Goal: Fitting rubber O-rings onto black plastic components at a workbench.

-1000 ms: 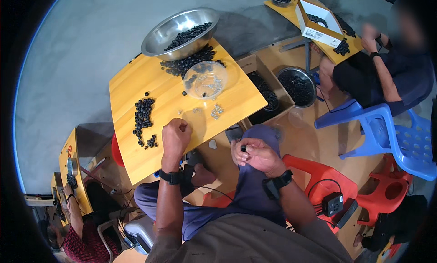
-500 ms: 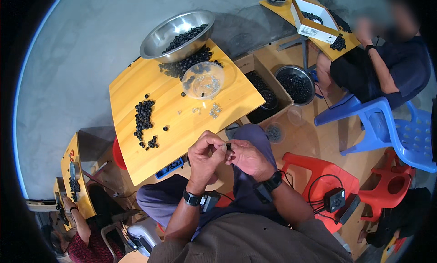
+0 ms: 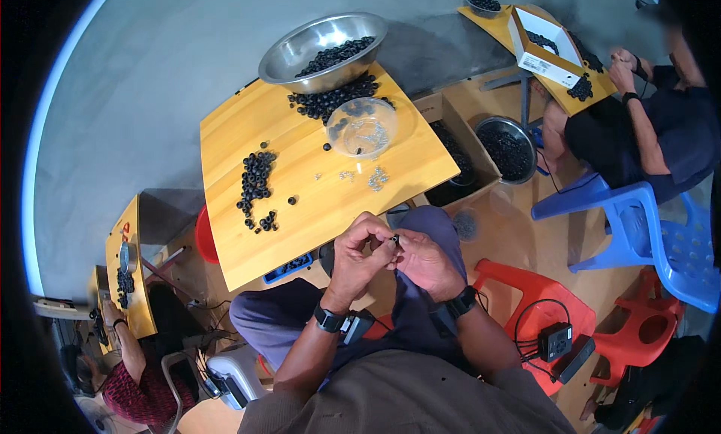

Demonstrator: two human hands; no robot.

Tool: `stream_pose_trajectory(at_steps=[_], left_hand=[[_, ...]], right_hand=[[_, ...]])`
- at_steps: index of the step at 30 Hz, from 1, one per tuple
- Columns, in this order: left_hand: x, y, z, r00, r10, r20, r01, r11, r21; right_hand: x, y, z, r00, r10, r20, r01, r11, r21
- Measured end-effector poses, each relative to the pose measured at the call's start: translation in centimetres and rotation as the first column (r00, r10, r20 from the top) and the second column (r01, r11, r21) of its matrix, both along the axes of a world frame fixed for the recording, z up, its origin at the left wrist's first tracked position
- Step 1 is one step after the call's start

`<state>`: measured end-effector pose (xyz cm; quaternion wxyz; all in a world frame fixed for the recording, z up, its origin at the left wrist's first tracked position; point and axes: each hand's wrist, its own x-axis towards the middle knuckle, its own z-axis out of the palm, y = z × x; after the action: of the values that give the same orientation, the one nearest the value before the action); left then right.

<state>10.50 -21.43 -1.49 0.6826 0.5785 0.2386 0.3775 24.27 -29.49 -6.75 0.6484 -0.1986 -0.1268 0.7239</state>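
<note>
In front of my lap, just off the near edge of the yellow table [image 3: 225,137], both hands meet around a small black knob-like piece [image 3: 396,240]. My left hand [image 3: 359,260] pinches it from one side, thumb and index finger together. From the other side my right hand [image 3: 429,267] grips it with its fingertips. A small opening seems to show on the piece; finer detail is too small to tell. On the table lie a loose group of similar black pieces [image 3: 256,177], small shiny metal parts [image 3: 377,179] and a clear plastic tub [image 3: 339,142] holding more metal parts.
A steel bowl [image 3: 276,73] of black pieces stands at the table's far edge, above a heap of them [image 3: 330,103]. Right of the table are a cardboard box [image 3: 488,163] and a metal basin [image 3: 535,157]. Red stools [image 3: 492,284] and a co-worker on a blue chair [image 3: 631,201] are further right.
The whole view has shifted, so the table appears further right. My hands still hold the black piece together, now with its opening more visible. The co-worker's hands at right have come together.
</note>
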Motion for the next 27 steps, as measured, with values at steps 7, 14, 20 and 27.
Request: stream_pose_trajectory(at_steps=[7,14,20,27], left_hand=[[-1.4,0.1,1.0,0.991,-0.083,-0.104,0.064,0.981,-0.181],[-3.5,0.0,-0.9,0.992,-0.109,-0.06,0.076,0.915,-0.395],[-11.9,3.4,-2.8,0.767,0.517,-0.381,-0.495,0.854,0.163],[-20.6,9.9,-3.2,0.326,0.8,-0.504,-0.3,0.593,0.747]], right_hand=[[-0.7,0.1,-0.7,1.0,-0.002,0.028,0.002,1.0,0.028],[-1.3,0.1,-0.3,0.992,0.066,0.103,-0.061,0.997,-0.057],[-1.1,0.5,0.3,0.996,0.086,-0.034,-0.082,0.991,0.107],[-1.1,0.7,-0.1,0.991,0.115,-0.067,-0.104,0.984,0.145]])
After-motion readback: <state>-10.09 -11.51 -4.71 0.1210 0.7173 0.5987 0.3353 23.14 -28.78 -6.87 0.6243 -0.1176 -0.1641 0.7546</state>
